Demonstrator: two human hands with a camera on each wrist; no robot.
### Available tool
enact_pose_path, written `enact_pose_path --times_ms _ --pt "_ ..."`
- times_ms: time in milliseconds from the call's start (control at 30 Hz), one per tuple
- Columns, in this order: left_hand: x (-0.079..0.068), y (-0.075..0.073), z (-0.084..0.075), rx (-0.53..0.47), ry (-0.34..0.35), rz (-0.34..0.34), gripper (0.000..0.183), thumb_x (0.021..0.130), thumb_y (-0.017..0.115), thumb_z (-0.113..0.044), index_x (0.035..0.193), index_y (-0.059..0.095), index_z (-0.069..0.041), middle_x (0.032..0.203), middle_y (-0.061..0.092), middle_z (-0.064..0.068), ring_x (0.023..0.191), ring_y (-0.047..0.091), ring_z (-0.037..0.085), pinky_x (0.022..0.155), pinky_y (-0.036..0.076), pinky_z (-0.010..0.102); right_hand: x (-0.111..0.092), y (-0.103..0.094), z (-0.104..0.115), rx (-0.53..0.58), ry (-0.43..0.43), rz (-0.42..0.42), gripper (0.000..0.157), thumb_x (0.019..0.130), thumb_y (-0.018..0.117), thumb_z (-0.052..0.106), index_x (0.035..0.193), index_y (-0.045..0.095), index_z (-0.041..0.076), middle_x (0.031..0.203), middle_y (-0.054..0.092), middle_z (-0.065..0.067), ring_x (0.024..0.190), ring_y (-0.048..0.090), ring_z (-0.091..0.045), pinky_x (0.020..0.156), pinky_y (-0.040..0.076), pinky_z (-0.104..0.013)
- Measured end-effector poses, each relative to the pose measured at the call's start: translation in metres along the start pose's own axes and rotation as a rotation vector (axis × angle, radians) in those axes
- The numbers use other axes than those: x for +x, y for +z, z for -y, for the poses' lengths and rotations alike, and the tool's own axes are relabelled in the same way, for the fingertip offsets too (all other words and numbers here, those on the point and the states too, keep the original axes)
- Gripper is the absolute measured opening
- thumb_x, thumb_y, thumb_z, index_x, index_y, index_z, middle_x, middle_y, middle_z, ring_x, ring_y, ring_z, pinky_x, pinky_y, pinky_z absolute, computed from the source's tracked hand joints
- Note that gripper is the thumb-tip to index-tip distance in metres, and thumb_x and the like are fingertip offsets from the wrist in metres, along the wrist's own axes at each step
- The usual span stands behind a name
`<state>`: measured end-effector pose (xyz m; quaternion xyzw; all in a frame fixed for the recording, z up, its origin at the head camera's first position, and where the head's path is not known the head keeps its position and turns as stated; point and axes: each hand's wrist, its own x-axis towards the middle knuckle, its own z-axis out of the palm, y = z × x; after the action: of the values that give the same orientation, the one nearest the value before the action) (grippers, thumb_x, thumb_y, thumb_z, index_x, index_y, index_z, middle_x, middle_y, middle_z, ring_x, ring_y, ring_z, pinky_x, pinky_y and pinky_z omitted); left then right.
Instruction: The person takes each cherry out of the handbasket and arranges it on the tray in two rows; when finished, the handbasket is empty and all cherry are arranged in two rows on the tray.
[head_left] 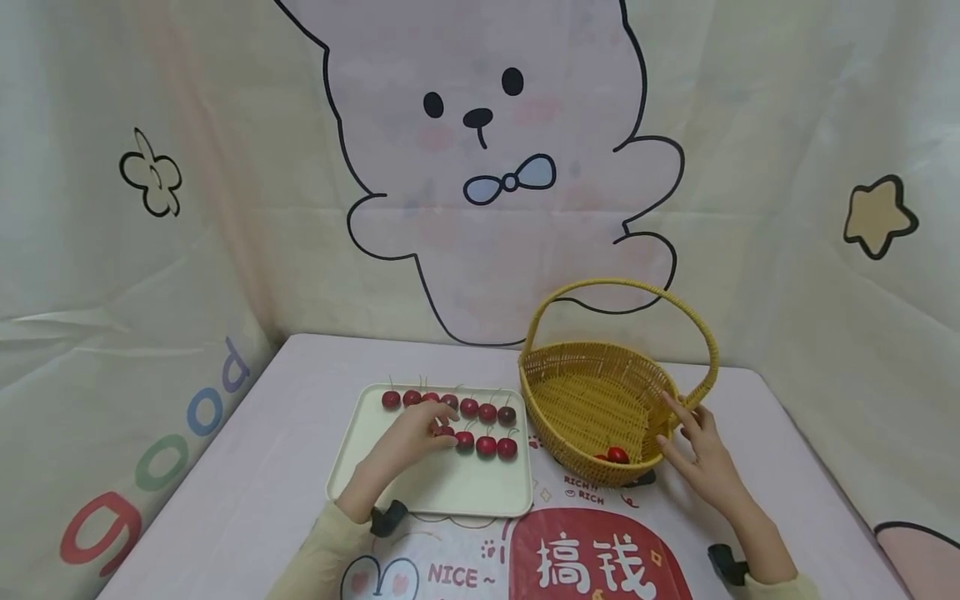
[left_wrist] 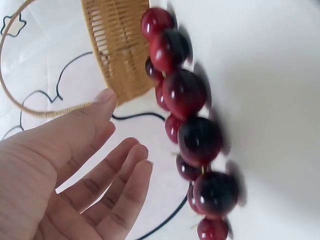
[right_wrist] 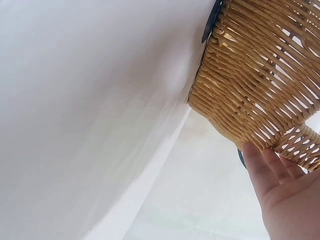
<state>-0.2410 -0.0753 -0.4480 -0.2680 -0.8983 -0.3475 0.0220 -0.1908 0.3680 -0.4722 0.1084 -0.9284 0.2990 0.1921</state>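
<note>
My left hand (head_left: 405, 437) hovers over the pale tray (head_left: 420, 500), beside the near row of dark red cherries (head_left: 486, 447). In the left wrist view its fingers (left_wrist: 127, 185) are loosely bent and spread from the thumb, with nothing between them. A second row of stemmed cherries (head_left: 468, 407) runs along the tray's far side. On the right, my right hand (head_left: 705, 458) holds the rim of the yellow wicker basket (head_left: 577, 392) near the handle's base, thumb and fingers against the weave. Red cherries (head_left: 618, 455) lie at the basket's near edge inside.
The basket's tall arched handle (head_left: 622, 283) rises above it. Both tray and basket stand on a white table (head_left: 247, 467) with a printed red patch (head_left: 592, 554) in front. Printed cloth walls (head_left: 487, 250) close off the back and sides.
</note>
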Motion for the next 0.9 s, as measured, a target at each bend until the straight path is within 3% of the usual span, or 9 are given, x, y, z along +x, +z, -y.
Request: enact_pose_path --times_ms 300,467,633,900 --pt "0.007 0.025 -0.027 -0.053 0.071 0.047 0.028 0.08 0.072 -0.02 0.106 0.066 -0.009 0.1 0.066 0.007 0.077 0.059 0.014 0.068 0.049 0.021 0.001 0.001 0.002 0.0 -0.001 0.001 0.073 0.084 0.066 0.01 0.146 0.029 0.019 0.135 0.025 -0.031 0.113 0.041 -0.049 0.084 0.041 -0.066" --pt "0.018 0.039 -0.047 -0.075 0.11 0.057 0.026 0.081 0.071 -0.022 0.105 0.067 -0.012 0.1 0.065 0.005 0.084 0.06 0.017 0.071 0.049 0.021 0.0 0.001 0.002 -0.002 0.002 -0.001 0.073 0.083 0.067 0.011 0.146 0.029 0.02 0.135 0.025 -0.031 0.112 0.041 -0.049 0.084 0.041 -0.066" --pt "0.032 0.053 -0.066 -0.074 0.199 0.033 0.024 0.082 0.07 -0.023 0.104 0.068 -0.013 0.098 0.066 0.001 0.089 0.06 0.014 0.076 0.05 0.021 -0.001 0.001 0.001 0.001 -0.001 -0.003 0.072 0.084 0.066 0.01 0.145 0.03 0.018 0.135 0.025 -0.031 0.112 0.041 -0.049 0.084 0.041 -0.066" --pt "0.053 0.075 -0.096 -0.011 0.259 0.03 0.029 0.084 0.067 -0.03 0.108 0.067 -0.014 0.103 0.065 -0.004 0.094 0.059 0.009 0.079 0.047 0.014 0.0 0.001 0.0 0.009 -0.007 -0.003 0.074 0.084 0.066 0.009 0.146 0.028 0.021 0.134 0.025 -0.031 0.112 0.042 -0.048 0.084 0.041 -0.065"
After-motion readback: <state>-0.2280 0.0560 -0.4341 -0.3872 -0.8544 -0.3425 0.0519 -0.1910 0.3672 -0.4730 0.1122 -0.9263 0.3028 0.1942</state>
